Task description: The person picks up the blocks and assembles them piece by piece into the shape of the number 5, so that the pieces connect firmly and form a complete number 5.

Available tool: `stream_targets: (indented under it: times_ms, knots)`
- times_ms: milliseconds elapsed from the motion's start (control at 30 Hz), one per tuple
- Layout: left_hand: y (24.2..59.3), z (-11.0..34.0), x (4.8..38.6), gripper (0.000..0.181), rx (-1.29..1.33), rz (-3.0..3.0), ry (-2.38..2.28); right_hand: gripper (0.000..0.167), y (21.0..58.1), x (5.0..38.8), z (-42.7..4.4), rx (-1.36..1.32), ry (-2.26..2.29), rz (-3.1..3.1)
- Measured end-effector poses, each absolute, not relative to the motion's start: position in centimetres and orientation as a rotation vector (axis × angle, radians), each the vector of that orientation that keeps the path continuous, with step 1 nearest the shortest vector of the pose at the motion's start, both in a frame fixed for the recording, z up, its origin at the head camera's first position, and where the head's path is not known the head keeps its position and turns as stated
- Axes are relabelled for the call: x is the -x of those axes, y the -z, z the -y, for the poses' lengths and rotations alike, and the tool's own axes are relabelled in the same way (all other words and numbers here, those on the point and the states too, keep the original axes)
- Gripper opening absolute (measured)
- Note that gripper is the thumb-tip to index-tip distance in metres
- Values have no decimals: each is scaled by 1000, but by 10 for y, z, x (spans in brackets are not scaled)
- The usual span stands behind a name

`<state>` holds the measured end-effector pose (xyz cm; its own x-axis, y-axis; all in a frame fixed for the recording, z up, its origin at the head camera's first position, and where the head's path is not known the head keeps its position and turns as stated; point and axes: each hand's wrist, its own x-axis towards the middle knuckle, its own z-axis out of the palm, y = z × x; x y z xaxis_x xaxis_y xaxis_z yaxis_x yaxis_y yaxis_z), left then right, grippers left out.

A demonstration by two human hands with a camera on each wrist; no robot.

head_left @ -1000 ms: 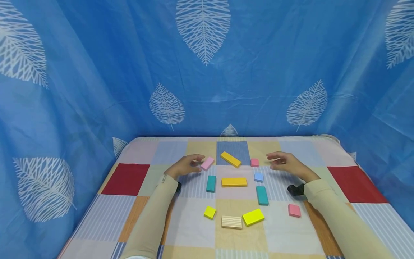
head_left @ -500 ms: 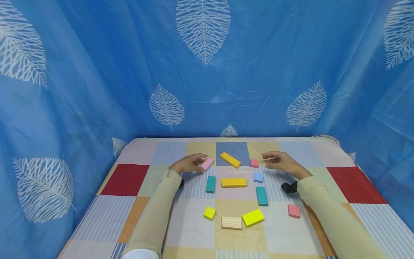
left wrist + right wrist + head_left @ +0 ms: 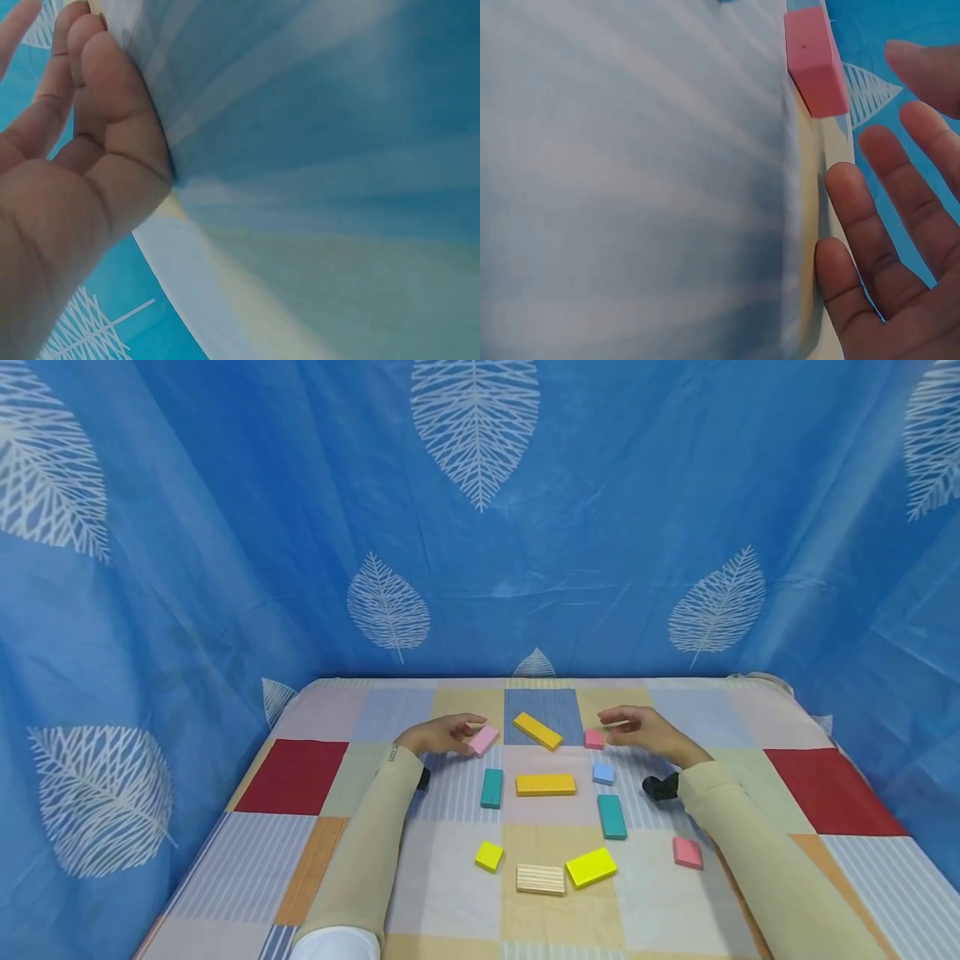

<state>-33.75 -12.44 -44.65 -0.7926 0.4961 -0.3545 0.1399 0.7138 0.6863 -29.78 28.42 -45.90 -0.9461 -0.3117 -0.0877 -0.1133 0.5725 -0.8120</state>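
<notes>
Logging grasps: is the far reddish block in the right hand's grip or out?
Out: the right wrist view shows the reddish block and right hand apart.

Through the head camera I look forward and down across the patchwork cloth (image 3: 435,877) to the blue curtain (image 3: 585,552). My wrist views sit closer, low over that cloth, facing the curtain: one beside the left hand (image 3: 75,202), one beside the right hand (image 3: 919,214), where the coral-pink block (image 3: 816,64) also shows in my head view.

Pink blk (image 3: 815,64) looks smooth, tblcloth (image 3: 442,868) matt fabric.
</notes>
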Motion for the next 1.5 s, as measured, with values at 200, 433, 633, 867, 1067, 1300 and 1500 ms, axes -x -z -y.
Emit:
stream_targets:
  times_ms: [200,433,633,867,1067,1300,1500]
  knots:
    - [447,124,338,64,-496,-2395,-886,51,460,300,-274,394,1343,-2554]
    - [444,121,338,61,-545,-2385,-867,52,458,304,-267,394,1369,-2534]
    - [441,119,341,65,-494,-2403,-838,48,456,312,-262,417,1376,-2524]
    - [440,116,340,65,-434,-2389,-860,48,452,315,-253,402,1341,-2517]
    - [441,115,341,65,-378,-2368,-894,47,451,318,-243,384,1314,-2508]
    - [443,117,341,65,-382,-2359,-895,45,457,322,-229,445,1297,-2507]
    - [445,119,340,65,-430,-2354,-894,47,460,323,-218,435,1221,-2523]
